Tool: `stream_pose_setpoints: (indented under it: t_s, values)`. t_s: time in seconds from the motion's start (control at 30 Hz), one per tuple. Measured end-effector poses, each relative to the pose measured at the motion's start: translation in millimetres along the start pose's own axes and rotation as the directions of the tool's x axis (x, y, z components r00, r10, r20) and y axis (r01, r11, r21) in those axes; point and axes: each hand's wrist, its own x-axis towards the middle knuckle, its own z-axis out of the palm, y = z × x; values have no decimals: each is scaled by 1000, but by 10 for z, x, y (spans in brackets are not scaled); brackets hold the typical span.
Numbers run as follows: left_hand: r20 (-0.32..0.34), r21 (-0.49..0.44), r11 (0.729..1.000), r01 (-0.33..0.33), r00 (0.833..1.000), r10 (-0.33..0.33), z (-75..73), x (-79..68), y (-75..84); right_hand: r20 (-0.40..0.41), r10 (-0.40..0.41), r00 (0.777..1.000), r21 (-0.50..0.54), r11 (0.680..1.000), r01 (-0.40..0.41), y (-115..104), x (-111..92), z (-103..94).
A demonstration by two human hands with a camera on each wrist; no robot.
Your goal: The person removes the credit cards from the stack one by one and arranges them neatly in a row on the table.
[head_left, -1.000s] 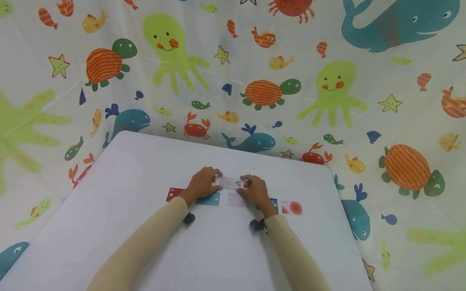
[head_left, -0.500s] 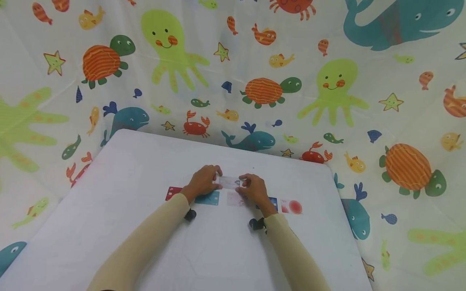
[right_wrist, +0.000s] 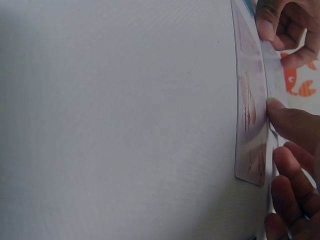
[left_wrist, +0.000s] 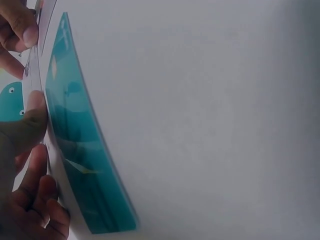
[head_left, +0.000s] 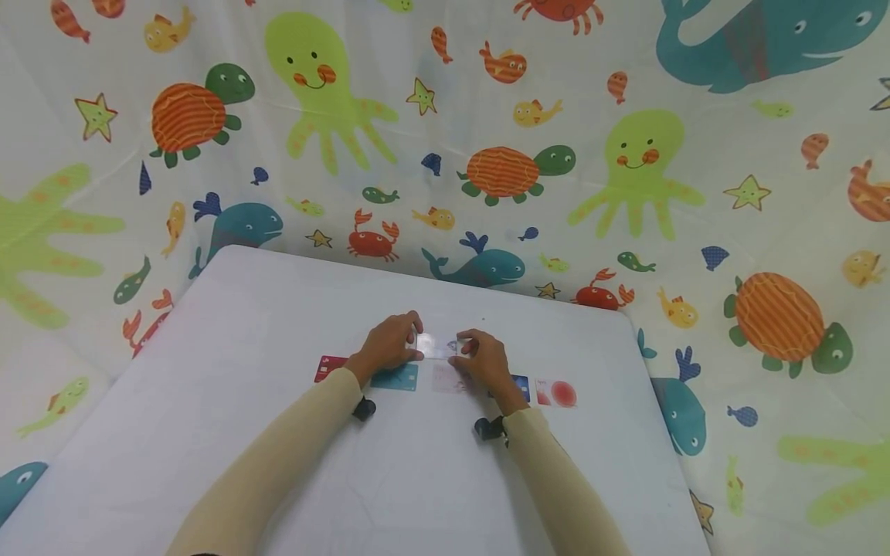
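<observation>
Between my two hands is a pale, whitish card [head_left: 436, 347] with a small dark figure near its right end and a bright glare on its left part. My left hand [head_left: 385, 344] pinches its left end between thumb and fingers. The right end is pinched by my right hand [head_left: 487, 361] in the same way. Under and beside the left wrist lie a red card [head_left: 330, 367] and a teal card [left_wrist: 85, 140]. A pale pink card [right_wrist: 250, 100] lies just in front of the held card. My right hand and wrist partly cover a blue card [head_left: 521, 388].
At the right end of the row lies a white card with a red circle [head_left: 556, 394]. The cards rest on a white table [head_left: 417, 479]. Behind its far edge hangs a curtain [head_left: 389, 154] printed with sea animals.
Both hands keep their grip on the pale card with hardly any movement. A bright glare has appeared on the card's left part. The head view has shifted slightly.
</observation>
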Motion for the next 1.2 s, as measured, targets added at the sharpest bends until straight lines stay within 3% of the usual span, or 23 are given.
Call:
stream_pose_setpoints:
  t_s: [0.63,1.2]
  values:
    - [-76,-34,999,-6,997,3,99,-6,136,-80,-37,996,77,996,44,36,-88,-27]
    - [-145,-98,993,-69,988,55,186,9,436,-141,-72,987,73,994,83,191,-236,-296]
